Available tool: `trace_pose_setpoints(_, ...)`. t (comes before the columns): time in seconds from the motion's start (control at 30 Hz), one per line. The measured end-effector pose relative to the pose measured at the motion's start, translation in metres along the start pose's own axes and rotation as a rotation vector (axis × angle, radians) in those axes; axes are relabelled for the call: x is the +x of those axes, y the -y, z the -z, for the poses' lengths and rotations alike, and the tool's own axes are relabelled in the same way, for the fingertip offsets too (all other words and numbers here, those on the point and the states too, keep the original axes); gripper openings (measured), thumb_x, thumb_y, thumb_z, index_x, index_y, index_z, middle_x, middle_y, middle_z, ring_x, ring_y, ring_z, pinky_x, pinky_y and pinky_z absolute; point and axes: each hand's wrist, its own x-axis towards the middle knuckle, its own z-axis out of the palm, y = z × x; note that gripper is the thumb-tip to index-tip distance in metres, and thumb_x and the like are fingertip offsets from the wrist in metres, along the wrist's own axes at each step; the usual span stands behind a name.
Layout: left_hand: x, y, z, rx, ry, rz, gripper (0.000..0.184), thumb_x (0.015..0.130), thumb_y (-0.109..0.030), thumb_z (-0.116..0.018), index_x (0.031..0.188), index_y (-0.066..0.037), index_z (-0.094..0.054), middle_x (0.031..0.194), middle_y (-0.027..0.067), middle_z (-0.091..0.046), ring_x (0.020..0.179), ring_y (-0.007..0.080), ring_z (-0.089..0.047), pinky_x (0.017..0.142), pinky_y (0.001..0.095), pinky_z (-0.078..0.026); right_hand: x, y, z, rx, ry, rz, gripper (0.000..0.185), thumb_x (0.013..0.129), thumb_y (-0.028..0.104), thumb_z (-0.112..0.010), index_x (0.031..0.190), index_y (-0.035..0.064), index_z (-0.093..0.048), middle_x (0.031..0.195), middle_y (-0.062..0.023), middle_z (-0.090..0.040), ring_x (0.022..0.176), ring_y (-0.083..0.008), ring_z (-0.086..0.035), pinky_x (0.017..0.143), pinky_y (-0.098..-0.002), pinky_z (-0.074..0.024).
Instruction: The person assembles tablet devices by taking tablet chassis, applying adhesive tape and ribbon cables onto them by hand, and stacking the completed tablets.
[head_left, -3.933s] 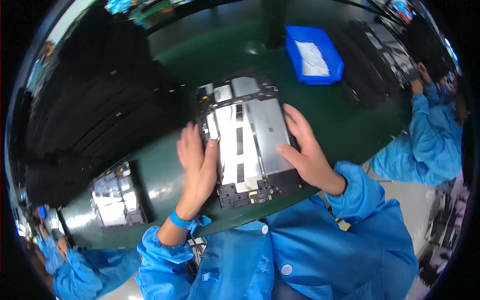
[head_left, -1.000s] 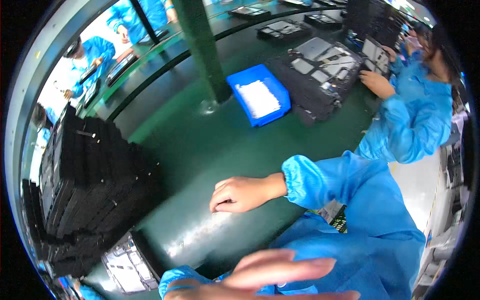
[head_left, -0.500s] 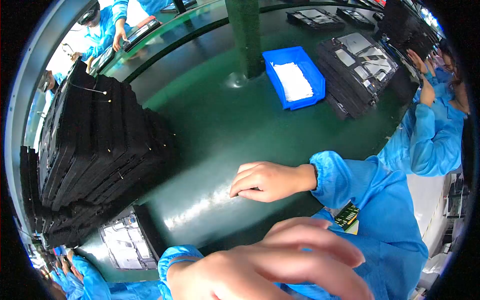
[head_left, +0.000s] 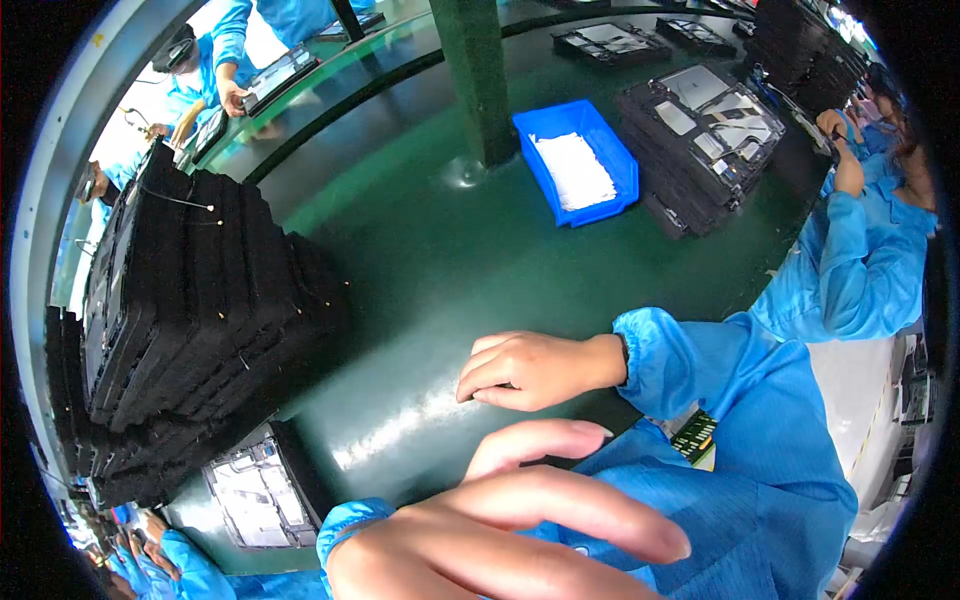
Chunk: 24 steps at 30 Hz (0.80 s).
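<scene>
My left hand (head_left: 500, 530) is large and close to the camera at the bottom. Its fingers are stretched out and spread, with nothing between them, above the blue fabric of my smock (head_left: 740, 500). My right hand (head_left: 540, 370) lies on the green tabletop (head_left: 400, 310), fingers curled together and pointing left. No object shows in it; the underside of its fingers is hidden. A green and white badge (head_left: 694, 436) sits on the smock below the right sleeve.
On the left stands a tall stack of black panels (head_left: 200, 300) with thin wires. Below it lies an open device panel (head_left: 260, 495). A blue bin (head_left: 628, 190) holds white slips. More device panels (head_left: 700, 130) are piled beside it. A green post (head_left: 470, 80) rises behind. Co-workers in blue (head_left: 860, 260) sit nearby.
My left hand has shifted left and its fingers have spread further apart. My right hand stays nearly still. The view has tilted slightly.
</scene>
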Motion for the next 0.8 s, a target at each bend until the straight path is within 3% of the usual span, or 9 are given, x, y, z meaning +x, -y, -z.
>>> trace_pose_setpoints(0.2,0.042,-0.015,-0.008,0.327,0.025,-0.019,0.010,0.083,-0.020,-0.062,0.075,-0.015,-0.060,0.087,0.0060,-0.071,0.093,0.0318,-0.063,0.105,0.0516,-0.028,0.000,0.000,0.000,-0.006,0.000,0.002,0.019,0.086,0.005,-0.059,0.102,0.0030,-0.068,0.099,-0.0106,-0.067,0.092,-0.0283,-0.060,0.083,-0.0386,-0.0490)
trace_pose_setpoints(0.3,0.057,-0.024,-0.020,0.820,0.007,-0.059,0.010,0.080,-0.024,-0.067,0.074,-0.016,-0.065,0.090,0.0037,-0.072,0.099,0.0302,-0.062,0.106,0.0498,-0.027,-0.001,0.000,-0.001,-0.014,-0.014,0.007,0.017,0.086,0.008,-0.060,0.100,0.0039,-0.068,0.099,-0.0106,-0.068,0.093,-0.0295,-0.060,0.083,-0.0401,-0.0482)
trace_pose_setpoints(0.37,0.052,-0.027,-0.058,1.286,-0.164,0.019,0.013,0.078,-0.026,-0.064,0.069,-0.017,-0.064,0.086,-0.0018,-0.072,0.097,0.0253,-0.064,0.104,0.0479,-0.030,0.000,-0.001,0.000,-0.019,-0.025,0.008,0.016,0.086,0.010,-0.060,0.099,0.0044,-0.068,0.098,-0.0104,-0.068,0.093,-0.0298,-0.060,0.083,-0.0405,-0.0479)
trace_pose_setpoints(0.5,0.060,0.007,-0.064,1.195,-0.478,-0.444,0.020,0.082,-0.020,-0.058,0.061,-0.019,-0.060,0.079,-0.0043,-0.065,0.097,0.0171,-0.058,0.096,0.0383,-0.038,0.000,0.000,-0.001,-0.010,-0.004,-0.016,0.016,0.086,0.010,-0.060,0.099,0.0044,-0.068,0.100,-0.0095,-0.068,0.093,-0.0290,-0.060,0.084,-0.0396,-0.0481)
trace_pose_setpoints(0.53,0.068,0.026,-0.088,1.153,-0.768,-0.435,0.021,0.083,-0.018,-0.057,0.062,-0.019,-0.060,0.078,-0.0041,-0.062,0.097,0.0160,-0.056,0.094,0.0364,-0.039,0.001,0.001,0.000,-0.014,0.002,-0.018,0.016,0.086,0.010,-0.060,0.099,0.0044,-0.068,0.100,-0.0092,-0.068,0.093,-0.0288,-0.060,0.084,-0.0393,-0.0481)
trace_pose_setpoints(0.6,0.060,0.027,-0.100,0.978,-0.915,-0.372,0.020,0.084,-0.016,-0.056,0.064,-0.019,-0.060,0.076,-0.0038,-0.056,0.099,0.0145,-0.052,0.091,0.0335,-0.040,0.002,0.001,0.000,-0.001,0.016,-0.025,0.016,0.087,0.010,-0.060,0.100,0.0043,-0.068,0.101,-0.0091,-0.068,0.094,-0.0289,-0.059,0.084,-0.0393,-0.0481)
trace_pose_setpoints(0.7,0.034,-0.014,-0.072,0.805,-0.521,-0.280,0.014,0.085,-0.016,-0.057,0.072,-0.019,-0.061,0.075,-0.0037,-0.050,0.098,0.0142,-0.050,0.088,0.0314,-0.041,0.002,0.000,0.002,0.005,0.020,-0.024,0.016,0.088,0.011,-0.059,0.100,0.0041,-0.068,0.101,-0.0098,-0.068,0.095,-0.0291,-0.060,0.085,-0.0398,-0.0479)
trace_pose_setpoints(0.77,0.042,-0.034,-0.050,0.940,-0.280,-0.299,0.009,0.086,-0.017,-0.057,0.079,-0.018,-0.062,0.077,-0.0043,-0.050,0.092,0.0155,-0.053,0.088,0.0311,-0.040,0.002,0.002,0.002,0.007,0.023,-0.022,0.017,0.088,0.011,-0.058,0.100,0.0039,-0.068,0.101,-0.0103,-0.068,0.095,-0.0293,-0.060,0.086,-0.0402,-0.0476)
trace_pose_setpoints(0.8,0.040,-0.033,-0.048,0.975,-0.342,-0.336,0.012,0.088,-0.016,-0.055,0.076,-0.017,-0.057,0.075,-0.0039,-0.050,0.081,0.0146,-0.050,0.080,0.0331,-0.041,0.002,0.002,0.003,0.017,0.032,-0.025,0.017,0.088,0.009,-0.058,0.101,0.0033,-0.068,0.101,-0.0104,-0.068,0.095,-0.0288,-0.060,0.085,-0.0397,-0.0477)
